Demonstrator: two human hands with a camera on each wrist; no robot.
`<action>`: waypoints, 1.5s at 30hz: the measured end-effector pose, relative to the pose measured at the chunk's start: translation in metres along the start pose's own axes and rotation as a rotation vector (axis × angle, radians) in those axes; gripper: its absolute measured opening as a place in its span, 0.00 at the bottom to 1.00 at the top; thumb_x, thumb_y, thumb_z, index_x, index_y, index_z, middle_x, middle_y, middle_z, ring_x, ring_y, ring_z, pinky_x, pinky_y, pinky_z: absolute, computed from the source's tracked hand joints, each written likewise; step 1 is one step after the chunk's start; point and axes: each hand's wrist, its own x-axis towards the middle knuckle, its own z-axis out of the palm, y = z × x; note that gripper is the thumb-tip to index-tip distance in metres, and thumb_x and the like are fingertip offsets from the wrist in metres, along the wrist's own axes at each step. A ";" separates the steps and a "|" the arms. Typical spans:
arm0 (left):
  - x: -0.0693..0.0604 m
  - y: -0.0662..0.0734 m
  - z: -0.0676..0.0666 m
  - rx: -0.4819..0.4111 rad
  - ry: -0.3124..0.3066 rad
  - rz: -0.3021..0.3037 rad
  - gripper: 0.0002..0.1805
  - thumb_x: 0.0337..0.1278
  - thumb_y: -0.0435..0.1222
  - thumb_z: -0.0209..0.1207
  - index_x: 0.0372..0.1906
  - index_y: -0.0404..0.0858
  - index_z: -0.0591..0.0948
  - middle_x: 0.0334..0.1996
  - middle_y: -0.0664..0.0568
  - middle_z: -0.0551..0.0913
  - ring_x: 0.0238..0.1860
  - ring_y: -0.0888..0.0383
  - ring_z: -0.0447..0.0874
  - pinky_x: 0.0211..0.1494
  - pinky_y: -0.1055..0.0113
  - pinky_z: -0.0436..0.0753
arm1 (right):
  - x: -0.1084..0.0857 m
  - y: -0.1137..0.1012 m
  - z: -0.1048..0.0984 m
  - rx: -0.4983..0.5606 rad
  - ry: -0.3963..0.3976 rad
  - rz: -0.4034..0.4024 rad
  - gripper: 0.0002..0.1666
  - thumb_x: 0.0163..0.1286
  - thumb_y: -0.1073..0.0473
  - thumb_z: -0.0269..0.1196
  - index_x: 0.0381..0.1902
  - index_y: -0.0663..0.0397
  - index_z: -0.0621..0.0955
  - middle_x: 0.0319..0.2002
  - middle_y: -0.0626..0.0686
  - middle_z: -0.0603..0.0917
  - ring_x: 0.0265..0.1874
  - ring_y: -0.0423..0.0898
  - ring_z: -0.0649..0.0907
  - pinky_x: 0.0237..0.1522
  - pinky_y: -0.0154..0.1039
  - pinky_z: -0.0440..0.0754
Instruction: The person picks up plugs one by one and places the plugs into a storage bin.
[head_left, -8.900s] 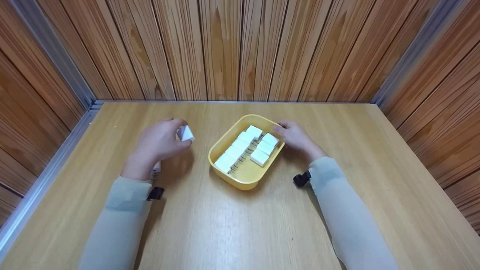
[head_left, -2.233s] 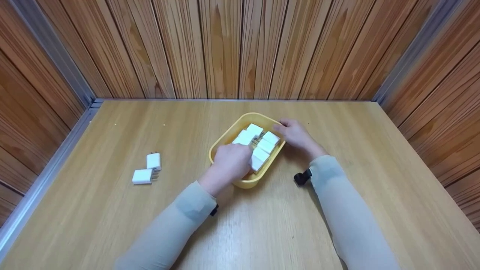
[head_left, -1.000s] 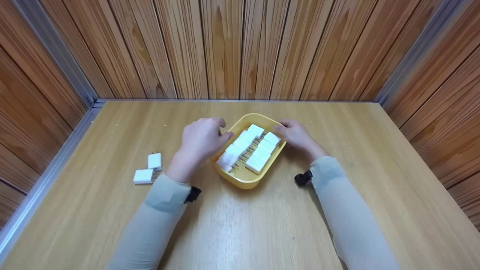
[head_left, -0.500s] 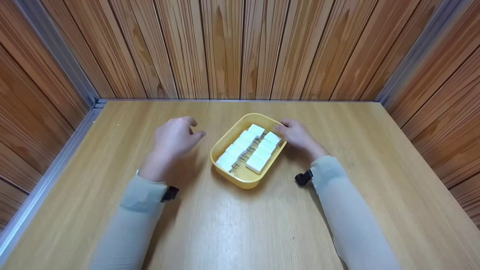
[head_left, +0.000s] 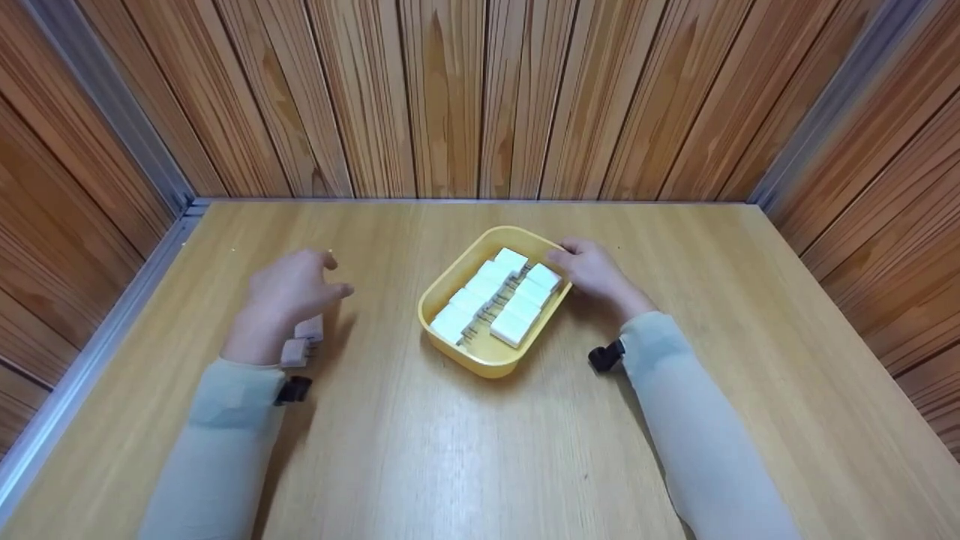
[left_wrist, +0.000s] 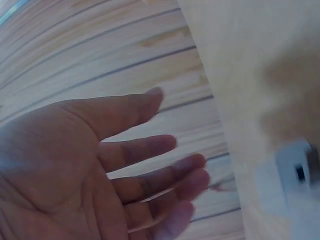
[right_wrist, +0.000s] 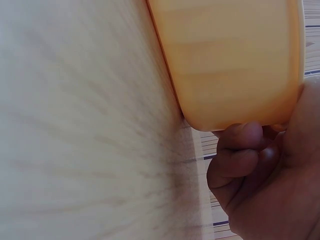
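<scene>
My left hand hovers over the table's left side with nothing in it. Its fingers are spread and relaxed in the left wrist view. Below it lie two white charger plugs, one farther back and one nearer, both partly hidden by the hand; a charger plug with a dark port shows blurred there. My right hand grips the far right corner of a yellow plastic tub, its thumb over the rim and fingers curled outside. Inside, white charger plugs lie in two rows, prongs facing inward.
The wooden table is bounded by a wood-panelled wall behind and panelled walls at both sides. A metal rail runs along the left edge. Black wrist cameras stick out from both cuffs.
My left hand earlier carried a charger plug, then reached into the tub. It has since left the tub and moved left, bare, over the two plugs. The right hand stays on the tub.
</scene>
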 end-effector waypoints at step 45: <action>-0.003 -0.027 0.005 -0.073 -0.211 -0.022 0.18 0.56 0.33 0.76 0.49 0.31 0.87 0.44 0.39 0.86 0.39 0.44 0.81 0.40 0.52 0.80 | -0.001 0.000 0.000 0.017 0.008 0.006 0.24 0.89 0.50 0.58 0.60 0.66 0.86 0.52 0.62 0.87 0.52 0.55 0.81 0.61 0.50 0.77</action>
